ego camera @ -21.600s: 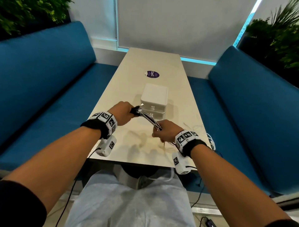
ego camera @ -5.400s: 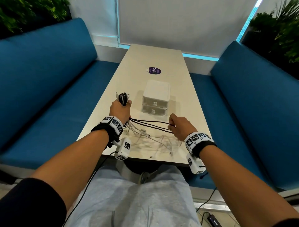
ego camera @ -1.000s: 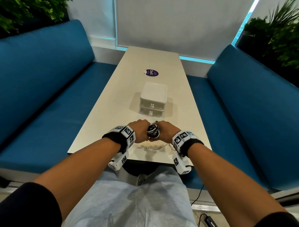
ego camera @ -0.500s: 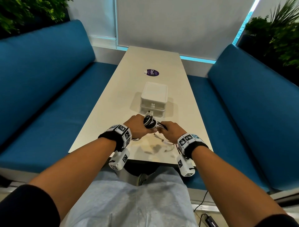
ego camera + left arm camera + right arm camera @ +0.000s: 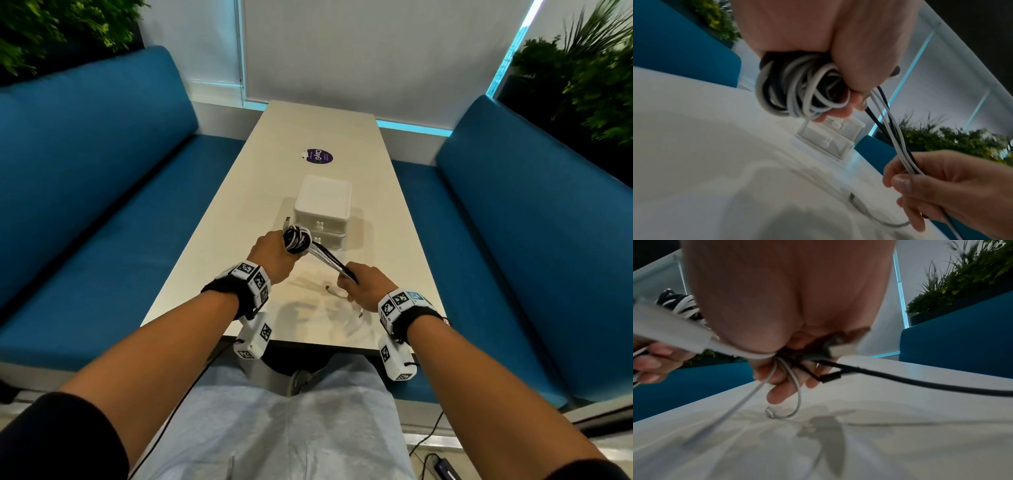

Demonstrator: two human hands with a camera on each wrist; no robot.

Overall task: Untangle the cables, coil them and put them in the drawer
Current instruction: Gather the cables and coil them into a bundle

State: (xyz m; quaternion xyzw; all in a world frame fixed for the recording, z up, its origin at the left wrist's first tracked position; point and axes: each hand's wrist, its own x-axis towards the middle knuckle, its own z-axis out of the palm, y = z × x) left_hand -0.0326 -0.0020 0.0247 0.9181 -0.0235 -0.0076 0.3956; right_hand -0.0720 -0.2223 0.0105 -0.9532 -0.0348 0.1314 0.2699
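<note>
Just in front of the small white two-drawer box (image 5: 322, 209), your left hand (image 5: 274, 253) grips the black-and-white cable coil (image 5: 297, 238), and your right hand (image 5: 363, 287) now draws the loose strands (image 5: 329, 261) taut, apart from it. A second ago both hands met at the coil, so another wrap is starting; both drawers look closed.

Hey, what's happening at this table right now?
A person seated at a white table is winding black and white cables into a coil. The left hand grips the coil, while the right hand pinches the loose strands stretched between the two hands. A few cable ends hang below the right hand. The small white drawer unit behind the hands is closed, so nothing is stowed yet.
</note>
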